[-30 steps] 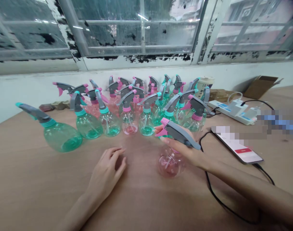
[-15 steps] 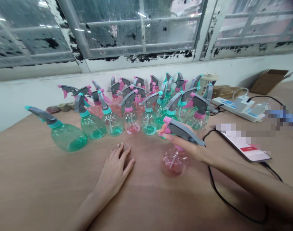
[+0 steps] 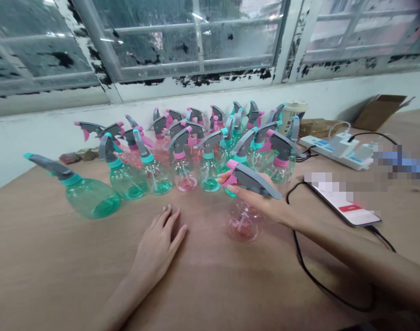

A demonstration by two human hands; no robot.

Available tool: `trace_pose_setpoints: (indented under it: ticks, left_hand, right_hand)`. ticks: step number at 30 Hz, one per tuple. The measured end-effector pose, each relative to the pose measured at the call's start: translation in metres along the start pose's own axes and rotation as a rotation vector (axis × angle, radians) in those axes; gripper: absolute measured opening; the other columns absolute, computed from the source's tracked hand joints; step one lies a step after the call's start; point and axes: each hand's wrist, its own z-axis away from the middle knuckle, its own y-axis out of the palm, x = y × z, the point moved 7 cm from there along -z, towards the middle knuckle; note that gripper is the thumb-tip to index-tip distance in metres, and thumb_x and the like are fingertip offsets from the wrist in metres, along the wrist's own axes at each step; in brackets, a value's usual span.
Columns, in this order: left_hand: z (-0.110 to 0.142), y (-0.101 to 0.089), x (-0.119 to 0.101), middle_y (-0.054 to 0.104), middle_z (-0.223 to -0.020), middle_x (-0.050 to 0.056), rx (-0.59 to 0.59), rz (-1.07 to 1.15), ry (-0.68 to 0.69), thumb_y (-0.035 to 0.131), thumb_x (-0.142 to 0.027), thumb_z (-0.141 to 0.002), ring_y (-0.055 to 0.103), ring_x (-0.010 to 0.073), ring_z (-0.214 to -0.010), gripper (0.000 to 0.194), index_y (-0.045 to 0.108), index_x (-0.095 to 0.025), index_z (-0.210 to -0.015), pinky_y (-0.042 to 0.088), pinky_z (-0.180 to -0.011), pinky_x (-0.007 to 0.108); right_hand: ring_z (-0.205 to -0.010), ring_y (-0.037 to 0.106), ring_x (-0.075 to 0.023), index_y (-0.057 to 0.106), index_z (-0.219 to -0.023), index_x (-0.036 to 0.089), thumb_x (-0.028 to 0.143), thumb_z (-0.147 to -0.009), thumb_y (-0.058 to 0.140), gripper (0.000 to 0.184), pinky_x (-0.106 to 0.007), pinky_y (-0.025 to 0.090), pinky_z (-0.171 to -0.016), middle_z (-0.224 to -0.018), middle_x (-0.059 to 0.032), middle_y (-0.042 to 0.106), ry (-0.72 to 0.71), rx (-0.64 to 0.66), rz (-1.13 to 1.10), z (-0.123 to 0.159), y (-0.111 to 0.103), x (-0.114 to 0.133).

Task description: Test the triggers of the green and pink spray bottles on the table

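My right hand (image 3: 261, 198) is closed around the neck of a pink spray bottle (image 3: 244, 226) with a grey and pink trigger head. The bottle stays upright; whether its base touches the table cannot be seen for certain. Flat on the wooden table, my left hand (image 3: 158, 243) lies with its fingers a little apart and nothing in it. Just beyond it stand several clear green and pink spray bottles, among them a pink-collared one (image 3: 185, 177) and a teal-collared one (image 3: 209, 174). A larger green spray bottle (image 3: 92, 198) leans at the far left.
To the right lies a phone (image 3: 348, 204) with a black cable (image 3: 308, 271) curving across the table. Behind it are a white power strip (image 3: 334, 151) with chargers, a paper cup (image 3: 292, 115) and an opened cardboard box (image 3: 378, 112). A wall and windows back the table.
The view has shifted slightly, so most things sit further left. My right hand, still on the pink spray bottle, has moved slightly toward the bottle group. My left hand rests as before.
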Motion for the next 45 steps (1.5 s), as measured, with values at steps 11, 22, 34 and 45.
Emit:
trace_pose_setpoints:
  ticks: [11,22,34,45]
  left_hand:
    - [0.001,0.0,0.0,0.046,-0.145,0.015,0.008,0.011,-0.014,0.035,-0.049,-0.097,0.041,0.0301,-0.135,0.053,0.055,-0.013,-0.131,0.036,-0.109,0.049]
    - [0.001,-0.002,0.001,0.049,-0.143,0.015,0.005,0.068,-0.006,0.035,-0.05,-0.097,0.041,0.0307,-0.134,0.054,0.056,-0.013,-0.13,0.036,-0.109,0.051]
    - [0.001,-0.004,0.001,0.052,-0.14,0.013,-0.024,0.112,0.007,0.037,-0.05,-0.096,0.044,0.03,-0.132,0.051,0.058,-0.015,-0.127,0.038,-0.108,0.05]
    - [0.004,-0.006,-0.003,0.055,-0.137,0.008,-0.029,0.24,0.02,0.039,-0.044,-0.097,0.051,0.0269,-0.127,0.04,0.061,-0.022,-0.121,0.041,-0.106,0.048]
  right_hand:
    - [-0.055,0.044,-0.0094,0.055,-0.072,0.021,0.04,-0.089,0.058,0.026,-0.024,0.036,-0.051,-0.061,0.0047,0.047,-0.056,-0.008,0.137,0.005,-0.007,0.008]
    - [-0.092,0.066,-0.0201,0.067,-0.101,0.023,0.035,-0.085,0.063,0.02,-0.036,0.051,-0.084,-0.097,-0.003,0.071,0.001,-0.038,0.043,0.005,-0.005,0.0]
    - [-0.066,0.059,-0.0142,0.066,-0.104,0.021,0.033,-0.085,0.063,0.022,-0.03,0.048,-0.064,-0.082,0.0,0.068,0.029,0.002,0.088,0.004,-0.004,0.0]
    - [-0.051,0.041,-0.0086,0.058,-0.069,0.02,0.039,-0.091,0.055,0.029,-0.024,0.033,-0.049,-0.057,0.0056,0.045,-0.063,-0.011,0.198,0.008,-0.009,0.014]
